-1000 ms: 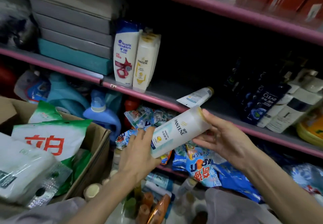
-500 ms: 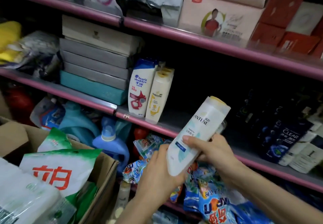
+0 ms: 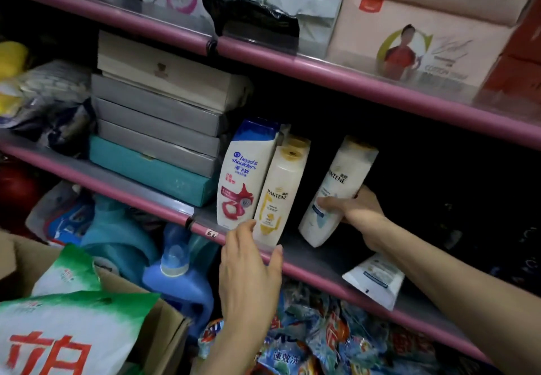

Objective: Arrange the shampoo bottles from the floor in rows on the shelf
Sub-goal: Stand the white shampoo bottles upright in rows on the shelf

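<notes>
Right hand (image 3: 355,209) grips Pantene bottle (image 3: 333,193); its base looks tilted.

Four Pantene bottles (image 3: 336,190), one Head & Shoulders bottle (image 3: 244,175), five stacked boxes (image 3: 158,128).

The Pantene bottle (image 3: 333,196) looks like smooth, slightly glossy white plastic. The shelf (image 3: 345,269) has a matt grey deck and pink rounded edge. The cardboard box (image 3: 164,333) looks matt brown; the detergent bag (image 3: 67,330) is shiny film.
</notes>
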Demonstrator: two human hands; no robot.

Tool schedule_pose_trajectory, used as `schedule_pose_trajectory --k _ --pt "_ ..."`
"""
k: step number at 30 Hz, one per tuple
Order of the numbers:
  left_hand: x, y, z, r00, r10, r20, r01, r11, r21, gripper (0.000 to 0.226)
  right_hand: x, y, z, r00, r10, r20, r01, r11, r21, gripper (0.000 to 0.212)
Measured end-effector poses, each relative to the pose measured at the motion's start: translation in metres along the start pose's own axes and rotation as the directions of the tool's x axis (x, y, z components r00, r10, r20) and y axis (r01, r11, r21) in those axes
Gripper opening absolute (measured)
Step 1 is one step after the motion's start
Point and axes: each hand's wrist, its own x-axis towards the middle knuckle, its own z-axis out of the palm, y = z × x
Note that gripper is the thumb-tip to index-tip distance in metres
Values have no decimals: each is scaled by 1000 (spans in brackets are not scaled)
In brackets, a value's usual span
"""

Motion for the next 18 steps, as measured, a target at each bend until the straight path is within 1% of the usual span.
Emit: schedule_pose_trajectory --k 2,3,4,7,8,10,12,14,15,17,18 --pt "13 -1 5 1000 21 -22 -20 999 37 59 10 10 5 999 -26 22 26 1000 1 42" --pt "17 -2 10 999 27 -31 -26 998 51 62 14 14 8 998 -51 22 52 999 -7 43" --pt "20 -3 15 999 27 -44 -24 997 69 65 17 19 10 997 -78 22 78 997 -18 47" --pt "17 -12 31 996 -15 -92 25 993 113 75 18 40 18 993 -117 -13 116 993 -31 73" --pt "14 -17 36 994 -23 -107 37 990 133 78 19 47 18 993 -119 -20 118 992 -40 75" --pt "11 -27 45 991 -31 -129 53 983 177 81 25 55 16 992 -124 2 124 992 -38 69" --pt "12 -33 51 987 -29 -156 59 980 192 81 36 57 12 992 -101 74 102 995 -15 62" --pt "15 -31 52 984 -28 -178 61 982 179 78 46 58 11 984 -76 163 76 997 10 59" --pt "17 -30 51 982 -49 -184 78 986 151 77 50 59 14 980 -78 182 79 997 0 57" --pt "21 -28 51 977 -97 -190 119 987 108 76 55 63 22 986 -86 140 92 995 -35 54" --pt "23 -27 53 977 -99 -188 122 986 117 77 57 65 27 991 -87 104 92 995 -42 53"
